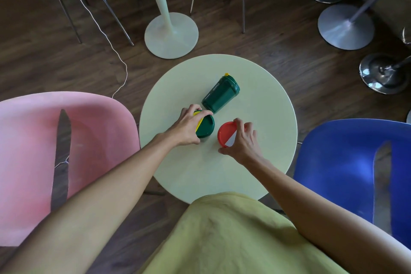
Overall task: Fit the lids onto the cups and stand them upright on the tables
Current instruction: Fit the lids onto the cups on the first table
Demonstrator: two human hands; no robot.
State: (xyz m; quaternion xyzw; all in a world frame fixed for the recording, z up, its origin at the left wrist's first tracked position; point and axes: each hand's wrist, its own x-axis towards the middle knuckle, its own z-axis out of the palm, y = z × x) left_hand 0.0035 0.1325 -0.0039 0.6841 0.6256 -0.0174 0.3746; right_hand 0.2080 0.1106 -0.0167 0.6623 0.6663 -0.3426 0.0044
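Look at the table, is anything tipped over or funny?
Yes. The dark green cup lies on its side on the round table instead of standing up, its lid already on. Nothing has spilled.

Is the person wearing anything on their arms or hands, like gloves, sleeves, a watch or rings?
No. Both forearms are bare right up to where they leave the picture, with no sleeve showing. The left hand and the right hand have no gloves, and no watch, bracelet or ring is visible. The only clothing in view is a pale yellow-green fabric garment at the bottom of the picture.
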